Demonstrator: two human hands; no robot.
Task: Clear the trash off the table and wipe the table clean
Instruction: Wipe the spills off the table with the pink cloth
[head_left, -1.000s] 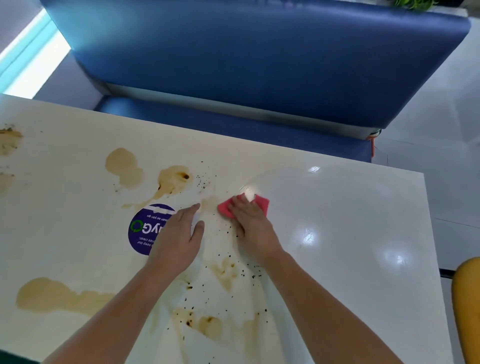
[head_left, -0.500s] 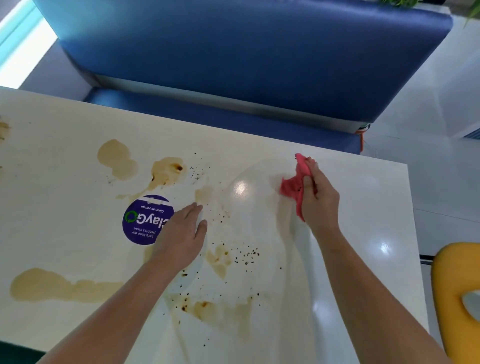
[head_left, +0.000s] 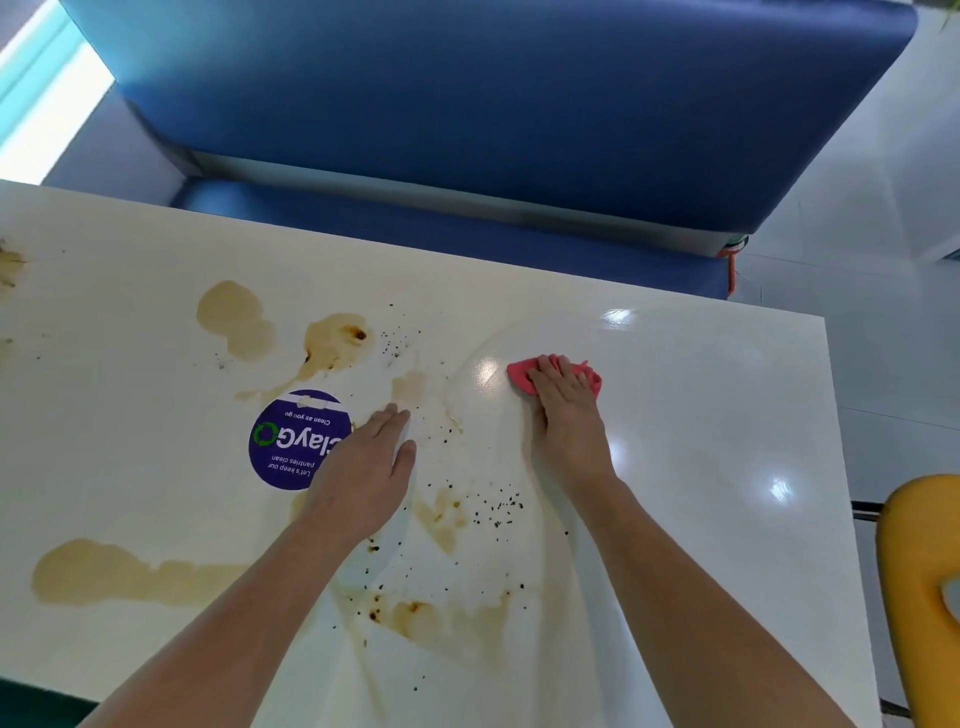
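Observation:
My right hand (head_left: 567, 415) presses a red cloth (head_left: 522, 375) flat on the white table (head_left: 701, 415), right of centre. My left hand (head_left: 363, 467) lies palm down with fingers together on the table, partly over a round purple sticker (head_left: 285, 441). Brown liquid stains (head_left: 236, 319) spread over the left and near parts of the table, with dark crumbs (head_left: 498, 506) scattered between my hands. The table's right part looks shiny and wiped.
A blue padded bench (head_left: 467, 104) runs along the table's far edge. A yellow chair (head_left: 924, 571) stands at the right, beyond the table's right edge. Pale floor tiles show at the far right.
My right hand lifted the red cloth up and to the right, then brought it back down flat on the table, right of where it began. My left hand stayed put.

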